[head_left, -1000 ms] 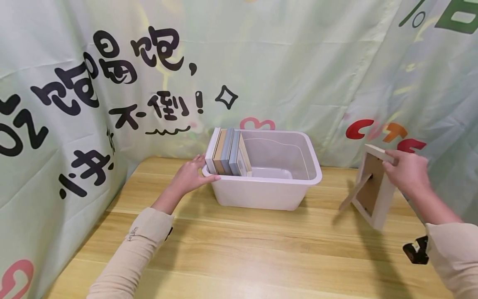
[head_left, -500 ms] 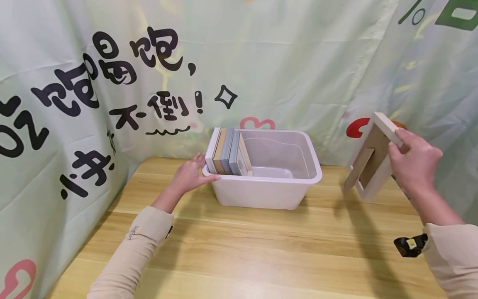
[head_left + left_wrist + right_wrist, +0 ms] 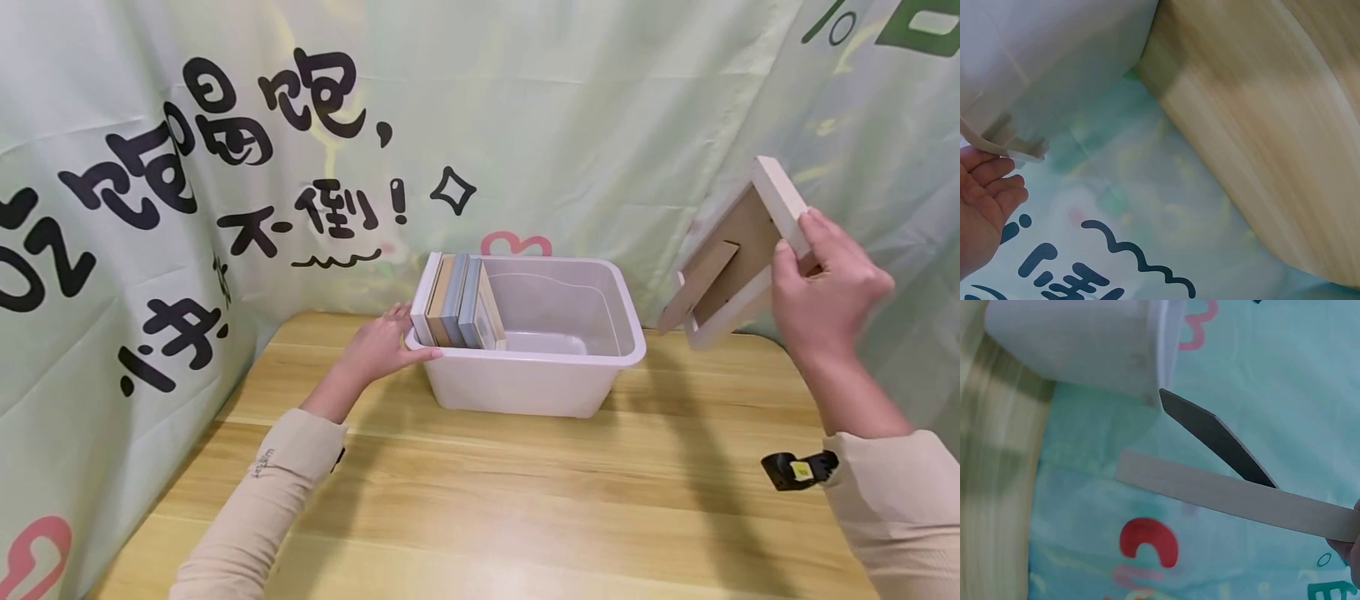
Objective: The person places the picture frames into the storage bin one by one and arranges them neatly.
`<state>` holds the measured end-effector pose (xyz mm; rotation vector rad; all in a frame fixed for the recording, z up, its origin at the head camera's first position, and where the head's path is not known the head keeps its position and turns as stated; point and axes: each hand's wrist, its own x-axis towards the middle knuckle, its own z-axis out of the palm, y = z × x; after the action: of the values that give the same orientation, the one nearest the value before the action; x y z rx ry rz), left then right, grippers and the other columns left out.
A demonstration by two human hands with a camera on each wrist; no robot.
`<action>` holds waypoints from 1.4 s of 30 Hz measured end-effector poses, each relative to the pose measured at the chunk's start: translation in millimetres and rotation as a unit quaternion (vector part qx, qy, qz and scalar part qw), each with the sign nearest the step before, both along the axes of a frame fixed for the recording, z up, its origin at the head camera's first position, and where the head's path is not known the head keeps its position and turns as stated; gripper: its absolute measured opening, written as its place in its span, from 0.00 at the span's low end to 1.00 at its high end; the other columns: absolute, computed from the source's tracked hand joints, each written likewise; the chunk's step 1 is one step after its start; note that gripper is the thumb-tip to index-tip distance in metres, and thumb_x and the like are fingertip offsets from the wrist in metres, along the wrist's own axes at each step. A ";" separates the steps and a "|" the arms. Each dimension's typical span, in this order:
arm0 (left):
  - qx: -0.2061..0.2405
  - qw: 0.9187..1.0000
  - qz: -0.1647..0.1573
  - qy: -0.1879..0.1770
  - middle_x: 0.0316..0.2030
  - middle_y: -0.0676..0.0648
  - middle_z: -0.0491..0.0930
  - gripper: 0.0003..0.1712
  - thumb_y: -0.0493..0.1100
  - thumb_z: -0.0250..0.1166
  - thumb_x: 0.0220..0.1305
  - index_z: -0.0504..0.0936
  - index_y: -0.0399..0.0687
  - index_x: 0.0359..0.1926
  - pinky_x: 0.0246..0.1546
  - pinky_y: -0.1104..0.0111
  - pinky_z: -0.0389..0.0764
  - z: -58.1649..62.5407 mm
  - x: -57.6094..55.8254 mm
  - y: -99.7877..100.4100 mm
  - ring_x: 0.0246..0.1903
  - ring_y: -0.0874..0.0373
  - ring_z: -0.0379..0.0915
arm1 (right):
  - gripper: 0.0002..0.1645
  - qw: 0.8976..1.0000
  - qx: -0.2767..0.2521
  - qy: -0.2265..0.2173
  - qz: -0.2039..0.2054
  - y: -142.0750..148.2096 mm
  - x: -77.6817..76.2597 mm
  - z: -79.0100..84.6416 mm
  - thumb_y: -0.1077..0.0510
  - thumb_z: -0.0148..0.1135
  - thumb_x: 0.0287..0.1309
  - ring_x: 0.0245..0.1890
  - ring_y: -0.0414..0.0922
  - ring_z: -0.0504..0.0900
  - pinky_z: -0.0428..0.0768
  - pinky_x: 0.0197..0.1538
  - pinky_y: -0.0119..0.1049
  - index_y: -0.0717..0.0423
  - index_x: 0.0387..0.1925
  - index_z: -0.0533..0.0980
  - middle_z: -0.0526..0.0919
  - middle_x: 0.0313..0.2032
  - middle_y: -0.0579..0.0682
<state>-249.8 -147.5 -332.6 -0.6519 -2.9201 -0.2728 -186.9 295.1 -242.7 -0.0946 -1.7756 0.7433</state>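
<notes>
A pale plastic bin (image 3: 517, 385) stands on the table. Several picture frames (image 3: 454, 302), white, wood-toned and grey-blue, are lined up on edge at its left end. My left hand (image 3: 377, 343) holds the bin's left end, thumb along the front rim; the left wrist view shows the fingers curled under the rim (image 3: 999, 149). My right hand (image 3: 832, 287) grips a light wooden picture frame by its right edge, raised and tilted right of the bin. Its brown backing (image 3: 757, 221) faces me, with the easel leg (image 3: 702, 285) swung out, also clear in the right wrist view.
The wooden table (image 3: 480, 500) ends just behind the bin. A printed curtain (image 3: 585, 150) hangs along the back and left sides. Right of the frames, the bin's floor (image 3: 547, 345) shows. A black wrist camera (image 3: 797, 472) sits at my right cuff.
My right hand has lifted the picture frame up from low over the table's right side, tilting its top rightward and swinging its lower end toward the bin. My left hand has stayed at the bin.
</notes>
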 end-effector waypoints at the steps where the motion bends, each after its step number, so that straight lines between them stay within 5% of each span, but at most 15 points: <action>1: 0.003 1.000 0.001 -0.001 0.64 0.31 0.60 0.48 0.66 0.61 0.53 0.69 0.28 0.59 0.58 0.48 0.69 -0.3 0.4 0.2 0.66 0.38 0.55 | 0.18 1.000 -0.006 0.005 0.000 -3.5 -0.4 2.0 0.60 0.56 0.53 0.34 0.06 0.65 0.62 0.34 0.05 0.53 0.47 0.80 0.82 0.48 0.51; 10: 0.017 0.999 -0.003 0.038 0.62 0.30 0.64 0.46 0.65 0.60 0.55 0.71 0.27 0.57 0.59 0.47 0.68 -5.3 6.2 1.4 0.64 0.36 0.58 | 0.16 0.995 -0.062 0.069 0.028 -34.3 -6.5 5.1 0.63 0.58 0.52 0.23 0.13 0.65 0.63 0.31 0.10 0.55 0.44 0.82 0.84 0.46 0.51; 22: 0.034 0.997 -0.002 0.070 0.58 0.29 0.70 0.43 0.63 0.62 0.53 0.74 0.27 0.54 0.56 0.48 0.71 -6.6 11.6 2.5 0.61 0.37 0.64 | 0.15 0.990 -0.029 0.117 0.076 -80.9 -19.1 -2.0 0.62 0.62 0.51 0.31 0.14 0.73 0.66 0.33 0.09 0.56 0.43 0.82 0.85 0.45 0.48; 24: 0.034 0.997 -0.004 0.064 0.58 0.29 0.69 0.43 0.63 0.62 0.54 0.73 0.27 0.54 0.58 0.48 0.70 -6.1 12.5 2.2 0.61 0.37 0.64 | 0.15 0.990 -0.030 0.113 0.085 -89.0 -20.0 -5.0 0.63 0.62 0.52 0.32 0.18 0.76 0.67 0.33 0.10 0.57 0.43 0.82 0.85 0.45 0.48; 31: 0.027 0.999 -0.005 0.047 0.60 0.31 0.68 0.42 0.63 0.59 0.57 0.71 0.28 0.57 0.59 0.48 0.68 -5.3 16.2 -2.0 0.62 0.38 0.62 | 0.16 0.990 -0.021 0.078 0.119 -112.0 -21.7 -21.5 0.67 0.61 0.53 0.30 0.55 0.82 0.66 0.34 0.09 0.63 0.45 0.80 0.84 0.47 0.55; 36: 0.026 0.998 -0.013 0.053 0.60 0.32 0.67 0.42 0.62 0.59 0.58 0.70 0.28 0.58 0.60 0.50 0.68 -5.9 19.0 -4.7 0.62 0.38 0.63 | 0.16 0.989 -0.010 0.058 0.133 -121.2 -27.3 -37.7 0.70 0.60 0.52 0.31 0.57 0.82 0.66 0.34 0.08 0.66 0.45 0.80 0.83 0.46 0.59; 42: 0.022 0.997 -0.029 0.074 0.60 0.33 0.69 0.38 0.59 0.58 0.60 0.71 0.30 0.58 0.61 0.51 0.68 -8.6 19.8 -8.8 0.61 0.39 0.64 | 0.16 0.990 0.013 0.027 0.136 -130.8 -34.1 -54.2 0.71 0.60 0.51 0.46 0.58 0.82 0.84 0.39 0.45 0.68 0.44 0.79 0.82 0.45 0.63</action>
<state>-230.0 -156.2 -341.3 -0.7187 -2.7502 -0.2818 -221.0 164.2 -296.9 0.1880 -1.7652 0.9092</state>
